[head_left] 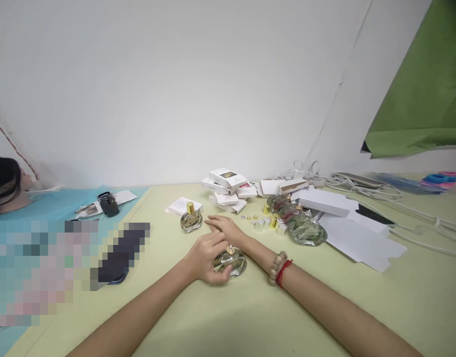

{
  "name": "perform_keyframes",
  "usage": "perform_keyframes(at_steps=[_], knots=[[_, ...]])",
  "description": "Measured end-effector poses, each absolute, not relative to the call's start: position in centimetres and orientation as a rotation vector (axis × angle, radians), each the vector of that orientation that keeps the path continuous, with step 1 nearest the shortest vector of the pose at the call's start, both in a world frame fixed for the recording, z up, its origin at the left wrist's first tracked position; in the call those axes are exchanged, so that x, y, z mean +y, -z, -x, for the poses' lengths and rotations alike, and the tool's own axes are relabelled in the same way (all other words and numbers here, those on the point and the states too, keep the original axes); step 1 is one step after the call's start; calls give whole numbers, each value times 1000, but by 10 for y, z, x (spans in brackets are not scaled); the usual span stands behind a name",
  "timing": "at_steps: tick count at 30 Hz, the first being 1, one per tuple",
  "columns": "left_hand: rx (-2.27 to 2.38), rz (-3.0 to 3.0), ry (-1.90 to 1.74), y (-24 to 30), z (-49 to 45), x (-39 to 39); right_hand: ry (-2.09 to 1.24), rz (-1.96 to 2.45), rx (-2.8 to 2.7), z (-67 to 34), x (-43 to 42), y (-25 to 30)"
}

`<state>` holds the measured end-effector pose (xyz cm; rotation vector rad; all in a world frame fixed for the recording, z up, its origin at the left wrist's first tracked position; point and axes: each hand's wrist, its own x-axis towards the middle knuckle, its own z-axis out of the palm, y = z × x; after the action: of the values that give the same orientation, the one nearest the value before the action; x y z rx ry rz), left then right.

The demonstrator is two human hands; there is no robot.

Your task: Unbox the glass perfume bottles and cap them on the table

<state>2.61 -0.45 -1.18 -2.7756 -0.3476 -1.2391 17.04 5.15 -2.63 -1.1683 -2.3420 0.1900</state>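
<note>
A clear oval glass perfume bottle [239,264] with an uncovered gold neck stands on the table. My left hand [210,255] is closed around its left side, thumb in front. Just beyond, my right hand [228,229] reaches across to the left, fingers stretched out and holding nothing visible. Its fingertips are close to a smaller-looking bottle [191,223] that wears a gold cap [190,207]. Right of my hands, several loose silver and gold caps [273,221] form a group. Beside them lie several more glass bottles [307,230] without caps.
White boxes [226,184] are piled near the wall, with unfolded white cartons [356,233] and cables [432,220] at the right. To the left are a dark jar [107,204] on blue sheeting [133,198] and a pixelated dark object [119,255]. Another person's head [6,183] shows far left.
</note>
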Motion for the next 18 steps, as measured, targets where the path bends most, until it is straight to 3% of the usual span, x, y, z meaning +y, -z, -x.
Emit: perform_keyframes(at_steps=[11, 18], knots=[[-488, 2791, 1161, 11, -23, -5, -221, 1033, -2278, -192, 30, 24], [-698, 2903, 1028, 8, -24, -8, -487, 1160, -2032, -212, 3, 15]])
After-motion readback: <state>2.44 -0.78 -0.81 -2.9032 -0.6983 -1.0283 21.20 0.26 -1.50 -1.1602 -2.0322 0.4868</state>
